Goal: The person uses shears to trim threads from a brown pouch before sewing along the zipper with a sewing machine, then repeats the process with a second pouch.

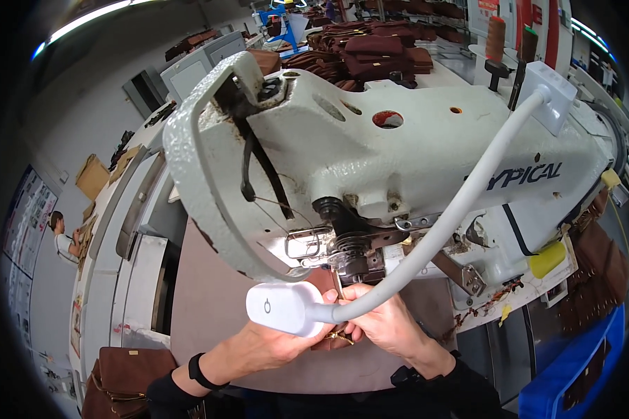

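Just below the needle area of a white sewing machine (426,146), both my hands hold a small brown leather piece (330,343) with gold-coloured zipper metal along it. My left hand (276,346) grips its left side, its fingers partly hidden behind the white head of a lamp (279,307). Bent fingers of my right hand (391,327) close on the right side of the piece, close to the presser foot. The lamp's white flexible neck (440,230) crosses in front of the machine and covers part of the work. The needle tip cannot be made out.
A brown work surface (217,314) lies under my hands. Brown leather pieces (133,370) are stacked at lower left, more (377,52) behind the machine. A blue bin (573,370) stands at right. Thread spools (495,42) rise at upper right. A person (64,241) works far left.
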Demonstrator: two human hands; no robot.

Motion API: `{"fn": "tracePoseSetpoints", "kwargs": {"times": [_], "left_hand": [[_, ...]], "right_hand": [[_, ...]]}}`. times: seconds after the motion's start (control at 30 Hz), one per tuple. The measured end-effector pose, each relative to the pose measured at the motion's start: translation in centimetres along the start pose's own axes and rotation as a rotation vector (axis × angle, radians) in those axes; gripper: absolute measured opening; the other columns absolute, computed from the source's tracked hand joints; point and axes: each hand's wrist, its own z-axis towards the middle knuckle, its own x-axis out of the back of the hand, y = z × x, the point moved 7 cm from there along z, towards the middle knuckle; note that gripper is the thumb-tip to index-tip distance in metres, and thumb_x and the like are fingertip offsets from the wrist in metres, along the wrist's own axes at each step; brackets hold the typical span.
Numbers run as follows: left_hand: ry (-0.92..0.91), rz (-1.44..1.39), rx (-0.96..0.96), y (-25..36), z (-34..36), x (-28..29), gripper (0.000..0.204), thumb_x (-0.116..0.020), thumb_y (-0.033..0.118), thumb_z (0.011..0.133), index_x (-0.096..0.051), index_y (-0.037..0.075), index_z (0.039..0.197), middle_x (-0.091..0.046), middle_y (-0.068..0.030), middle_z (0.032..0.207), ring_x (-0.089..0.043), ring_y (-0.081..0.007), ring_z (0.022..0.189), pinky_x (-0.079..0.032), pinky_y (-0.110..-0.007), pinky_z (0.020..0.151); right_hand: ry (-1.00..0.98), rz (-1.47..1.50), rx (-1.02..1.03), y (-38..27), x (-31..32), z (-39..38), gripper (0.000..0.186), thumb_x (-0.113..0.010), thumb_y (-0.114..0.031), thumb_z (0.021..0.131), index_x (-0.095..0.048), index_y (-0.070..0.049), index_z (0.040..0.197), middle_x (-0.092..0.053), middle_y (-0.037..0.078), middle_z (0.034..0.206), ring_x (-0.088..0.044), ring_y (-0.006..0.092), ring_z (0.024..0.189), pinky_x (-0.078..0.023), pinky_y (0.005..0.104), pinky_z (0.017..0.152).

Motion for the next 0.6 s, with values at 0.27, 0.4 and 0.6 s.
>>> {"fn": "tracePoseSetpoints", "kwargs": {"times": [0.27, 0.4, 0.6], "left_hand": [[-0.019, 0.01, 0.072, -0.1, 0.2, -0.1, 0.061, -0.083, 0.006, 0.067, -0.064, -0.004, 0.125, -0.058, -0.0181, 0.142, -0.064, -0.0293, 0.105, -0.056, -0.038, 0.09], [0.026, -0.03, 0.048, 0.0, 0.8, 0.1, 0.063, -0.085, 0.009, 0.068, -0.064, -0.004, 0.125, -0.058, -0.0182, 0.142, -0.065, -0.0293, 0.101, -0.057, -0.039, 0.089], [0.035, -0.117, 0.054, -0.1, 2.0, 1.3, 0.065, -0.087, 0.015, 0.067, -0.065, -0.003, 0.126, -0.058, -0.0179, 0.142, -0.067, -0.0288, 0.098, -0.055, -0.041, 0.082]], "right_hand": [[0.007, 0.039, -0.026, 0.6, -0.2, -0.4, 0.026, -0.054, -0.018, 0.105, -0.068, 0.001, 0.117, -0.067, 0.002, 0.081, -0.062, 0.0056, 0.067, -0.054, 0.0228, 0.058], [-0.001, 0.01, -0.03, 0.7, -0.1, -0.3, 0.026, -0.054, -0.017, 0.106, -0.068, 0.001, 0.119, -0.067, 0.002, 0.08, -0.062, 0.0057, 0.067, -0.054, 0.0225, 0.058], [0.013, 0.029, -0.036, 0.7, -0.1, 0.0, 0.026, -0.053, -0.016, 0.105, -0.068, 0.001, 0.117, -0.066, 0.002, 0.076, -0.06, 0.0057, 0.064, -0.052, 0.0222, 0.056]]}}
